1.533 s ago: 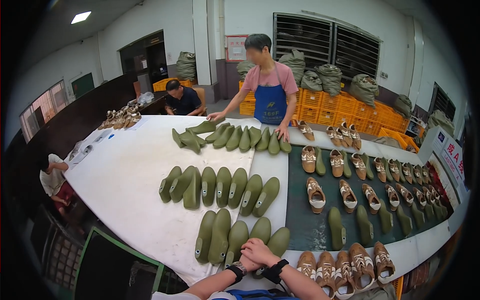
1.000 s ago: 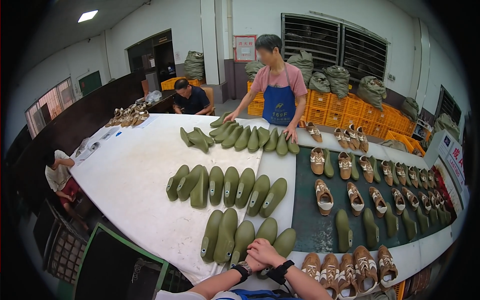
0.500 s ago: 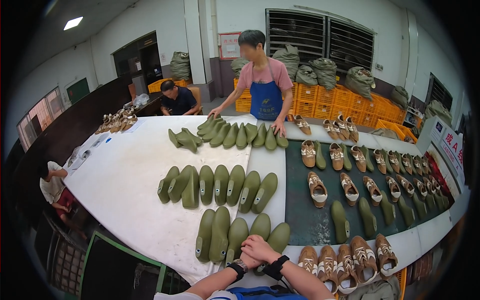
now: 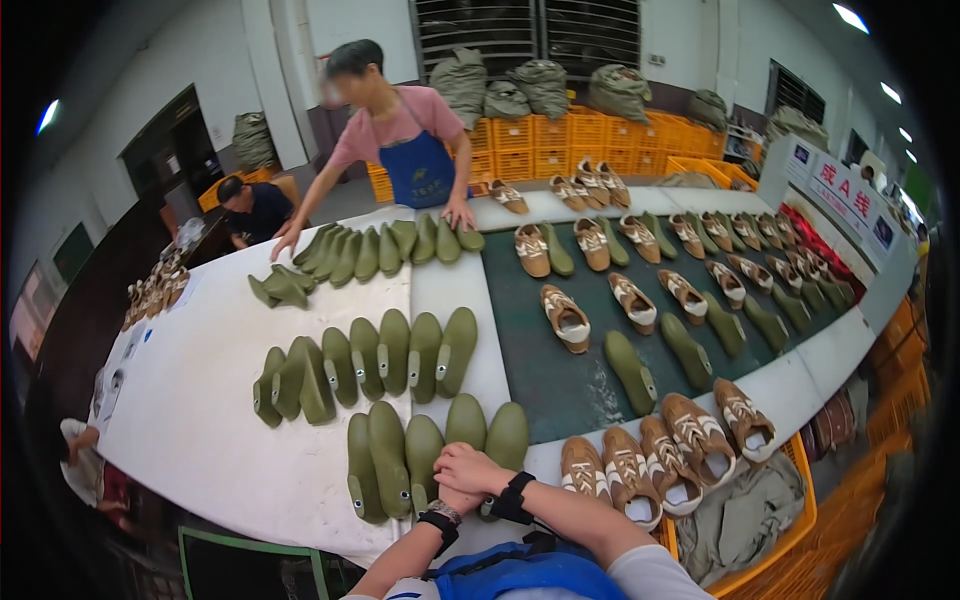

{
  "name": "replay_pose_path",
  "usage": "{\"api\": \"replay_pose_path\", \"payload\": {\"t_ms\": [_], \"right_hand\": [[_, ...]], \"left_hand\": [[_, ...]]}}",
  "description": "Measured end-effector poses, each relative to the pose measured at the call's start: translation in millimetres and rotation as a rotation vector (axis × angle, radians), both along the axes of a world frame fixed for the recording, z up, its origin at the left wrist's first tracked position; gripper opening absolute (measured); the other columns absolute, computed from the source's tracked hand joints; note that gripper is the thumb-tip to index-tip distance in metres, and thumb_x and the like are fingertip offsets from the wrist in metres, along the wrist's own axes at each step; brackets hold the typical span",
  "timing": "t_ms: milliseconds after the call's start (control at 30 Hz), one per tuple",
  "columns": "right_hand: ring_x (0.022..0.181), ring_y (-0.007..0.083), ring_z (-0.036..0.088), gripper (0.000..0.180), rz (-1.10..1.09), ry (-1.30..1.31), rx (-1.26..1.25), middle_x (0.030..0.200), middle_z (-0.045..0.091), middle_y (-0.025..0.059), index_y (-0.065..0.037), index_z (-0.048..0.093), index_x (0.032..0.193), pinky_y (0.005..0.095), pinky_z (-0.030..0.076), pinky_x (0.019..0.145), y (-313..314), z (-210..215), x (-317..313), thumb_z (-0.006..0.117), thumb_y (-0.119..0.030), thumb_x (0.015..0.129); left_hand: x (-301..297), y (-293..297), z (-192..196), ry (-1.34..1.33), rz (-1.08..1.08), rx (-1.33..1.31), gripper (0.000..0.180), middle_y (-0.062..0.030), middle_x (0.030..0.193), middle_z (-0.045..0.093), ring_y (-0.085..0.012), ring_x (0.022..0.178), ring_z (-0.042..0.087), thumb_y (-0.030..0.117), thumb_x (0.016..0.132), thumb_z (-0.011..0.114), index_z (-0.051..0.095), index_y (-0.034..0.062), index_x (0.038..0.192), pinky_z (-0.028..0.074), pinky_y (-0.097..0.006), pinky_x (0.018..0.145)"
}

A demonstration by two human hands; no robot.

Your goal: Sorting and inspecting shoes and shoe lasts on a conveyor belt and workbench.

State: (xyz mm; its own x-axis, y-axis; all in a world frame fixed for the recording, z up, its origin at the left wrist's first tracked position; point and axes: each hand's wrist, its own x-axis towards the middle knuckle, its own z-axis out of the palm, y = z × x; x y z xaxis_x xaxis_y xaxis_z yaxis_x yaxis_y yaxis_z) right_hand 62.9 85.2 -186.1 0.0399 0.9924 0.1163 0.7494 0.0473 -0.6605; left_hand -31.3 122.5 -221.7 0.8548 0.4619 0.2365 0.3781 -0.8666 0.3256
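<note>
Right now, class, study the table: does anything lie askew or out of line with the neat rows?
Yes. Most green shoe lasts stand in tidy side-by-side rows, but a small heap of lasts at the far left lies tumbled, pointing different ways. The person's hands rest together on the nearest row, which looks orderly.

open room: bare white tabletop (image 4: 190, 420) at left (wide)
blocked: green shoe lasts (image 4: 420, 450) centre; brown shoes (image 4: 660, 465) lower right

Brown sneakers (image 4: 566, 318) on green belt (image 4: 560, 375) — orange crates (image 4: 560, 135) behind.
</note>
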Motion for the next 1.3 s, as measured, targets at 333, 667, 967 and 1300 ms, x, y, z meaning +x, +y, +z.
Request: {"api": "replay_pose_path", "payload": {"t_ms": [333,667,967,1300], "right_hand": [[0.091,0.0265,0.054,0.012,-0.342,0.004,0.137,0.085,0.056,0.0059,-0.015,0.066,0.069,0.0422,0.049,0.070,-21.5,13.2,-18.5,0.061,-0.026,0.065],[0.099,0.0219,0.049,0.010,-0.493,0.112,0.093,0.092,0.054,0.0018,-0.015,0.062,0.067,0.0375,0.046,0.076,-28.8,29.1,-39.8,0.062,-0.024,0.066],[0.107,0.0265,0.049,0.020,-0.167,0.042,0.035,0.104,0.055,0.0076,-0.015,0.066,0.086,0.0410,0.047,0.084,-26.6,21.4,-6.8,0.059,-0.029,0.075],[0.103,0.0298,0.052,0.034,-0.295,-0.075,0.103,0.109,0.053,0.0121,-0.011,0.058,0.107,0.0398,0.046,0.081,-63.3,47.2,15.6,0.057,-0.031,0.080]], "left_hand": [[22.4,-18.5,-39.0,0.373,0.281,0.203,0.031,-0.0115,0.105,0.050,-0.0276,0.100,0.049,0.022,0.084,0.050,0.050,0.0035,0.108,0.039,-0.037,0.086],[79.1,-46.5,-24.8,0.216,-0.152,0.246,0.027,-0.0115,0.103,0.052,-0.0276,0.098,0.050,0.020,0.083,0.050,0.052,0.0030,0.104,0.039,-0.038,0.086],[16.7,-32.6,14.6,0.133,-0.030,0.201,0.024,-0.0116,0.101,0.054,-0.0276,0.096,0.051,0.018,0.083,0.051,0.053,0.0025,0.101,0.039,-0.039,0.087],[7.8,-21.4,37.3,-0.113,-0.116,0.117,0.017,-0.0120,0.095,0.057,-0.0286,0.091,0.053,0.014,0.081,0.053,0.058,0.0028,0.093,0.038,-0.042,0.088]]}}
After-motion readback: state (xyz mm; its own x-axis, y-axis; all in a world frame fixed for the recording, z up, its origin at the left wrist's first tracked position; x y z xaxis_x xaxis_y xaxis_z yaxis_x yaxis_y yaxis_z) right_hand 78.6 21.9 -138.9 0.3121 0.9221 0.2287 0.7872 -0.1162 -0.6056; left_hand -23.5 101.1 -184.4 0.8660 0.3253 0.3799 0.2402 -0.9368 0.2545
